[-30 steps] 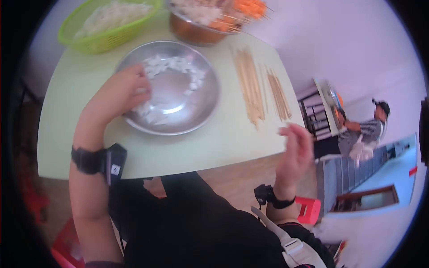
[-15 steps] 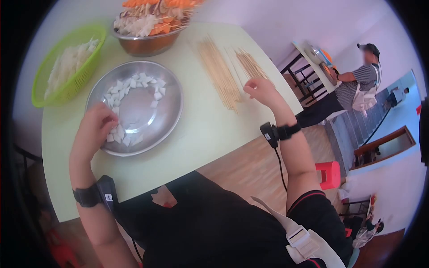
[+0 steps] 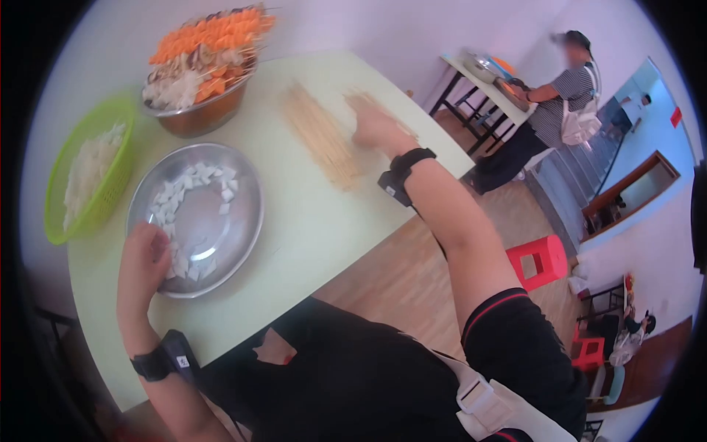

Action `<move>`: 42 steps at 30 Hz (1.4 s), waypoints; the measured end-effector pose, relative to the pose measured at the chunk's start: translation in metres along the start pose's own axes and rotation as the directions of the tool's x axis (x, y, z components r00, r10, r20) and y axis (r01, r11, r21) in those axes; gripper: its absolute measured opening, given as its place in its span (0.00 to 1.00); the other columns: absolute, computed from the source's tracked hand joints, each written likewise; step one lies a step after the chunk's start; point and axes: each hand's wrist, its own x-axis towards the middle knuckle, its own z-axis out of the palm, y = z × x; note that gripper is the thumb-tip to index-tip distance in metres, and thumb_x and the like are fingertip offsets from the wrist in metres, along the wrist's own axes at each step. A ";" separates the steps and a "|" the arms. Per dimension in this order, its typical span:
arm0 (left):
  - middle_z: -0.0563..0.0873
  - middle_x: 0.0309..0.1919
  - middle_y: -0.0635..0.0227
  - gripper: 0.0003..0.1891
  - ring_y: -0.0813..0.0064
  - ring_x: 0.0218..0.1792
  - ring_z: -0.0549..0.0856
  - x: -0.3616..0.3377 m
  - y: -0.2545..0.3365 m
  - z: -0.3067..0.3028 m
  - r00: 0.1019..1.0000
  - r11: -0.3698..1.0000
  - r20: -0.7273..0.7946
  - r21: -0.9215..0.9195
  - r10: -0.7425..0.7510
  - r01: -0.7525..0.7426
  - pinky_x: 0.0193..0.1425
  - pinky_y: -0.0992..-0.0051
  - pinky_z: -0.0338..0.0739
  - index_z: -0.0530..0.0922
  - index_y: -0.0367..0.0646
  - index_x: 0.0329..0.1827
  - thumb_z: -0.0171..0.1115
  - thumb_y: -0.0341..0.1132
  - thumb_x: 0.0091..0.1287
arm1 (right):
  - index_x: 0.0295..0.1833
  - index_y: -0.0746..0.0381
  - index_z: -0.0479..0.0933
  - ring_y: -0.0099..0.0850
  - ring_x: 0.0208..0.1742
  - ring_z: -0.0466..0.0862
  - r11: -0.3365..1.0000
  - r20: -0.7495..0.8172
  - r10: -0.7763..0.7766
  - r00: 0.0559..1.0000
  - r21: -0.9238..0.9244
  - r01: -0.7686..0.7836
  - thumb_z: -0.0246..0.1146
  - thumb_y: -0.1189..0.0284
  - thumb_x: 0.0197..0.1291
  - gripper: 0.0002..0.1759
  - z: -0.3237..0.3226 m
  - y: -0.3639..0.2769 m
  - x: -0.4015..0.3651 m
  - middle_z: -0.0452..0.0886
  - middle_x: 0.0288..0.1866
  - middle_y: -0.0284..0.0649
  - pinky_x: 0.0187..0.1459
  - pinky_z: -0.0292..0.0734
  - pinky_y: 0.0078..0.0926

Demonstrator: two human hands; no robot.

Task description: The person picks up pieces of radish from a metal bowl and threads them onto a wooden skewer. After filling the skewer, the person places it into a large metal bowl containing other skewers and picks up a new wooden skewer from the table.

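Observation:
At the left rim of a round metal tray (image 3: 254, 221), my left hand (image 3: 146, 254) has its fingers curled in. Its fingertips are beside white diamond-shaped food pieces (image 3: 171, 200) that lie in an arc in the tray. What the fingers hold, if anything, is hidden. My right hand (image 3: 381, 131) reaches over the smaller bundle of bamboo skewers (image 3: 361, 97) and is blurred, so its grip does not show. The larger bundle of bamboo skewers (image 3: 317, 136) lies on the table to its left.
A green basket (image 3: 110, 188) of whitish strips stands on the table's left. Behind the tray, a metal bowl (image 3: 202, 119) holds loaded skewers (image 3: 210, 44). A person (image 3: 574, 88) works at another table (image 3: 464, 70). A red stool (image 3: 541, 261) stands on the floor at right.
My right hand has moved forward from beside the skewers to over the smaller bundle. My left hand remains at the tray's left side. The whole view has shifted with the head.

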 end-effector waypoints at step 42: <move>0.83 0.36 0.68 0.07 0.79 0.39 0.81 0.014 0.007 -0.003 0.919 0.713 -0.236 -0.698 -0.316 0.066 0.48 0.78 0.76 0.79 0.35 0.43 0.63 0.26 0.62 | 0.66 0.54 0.67 0.15 0.15 0.68 0.200 0.205 -0.558 0.804 0.974 -0.110 0.51 0.69 0.70 0.20 -0.036 -0.191 -0.226 0.72 0.16 0.27 0.20 0.63 0.14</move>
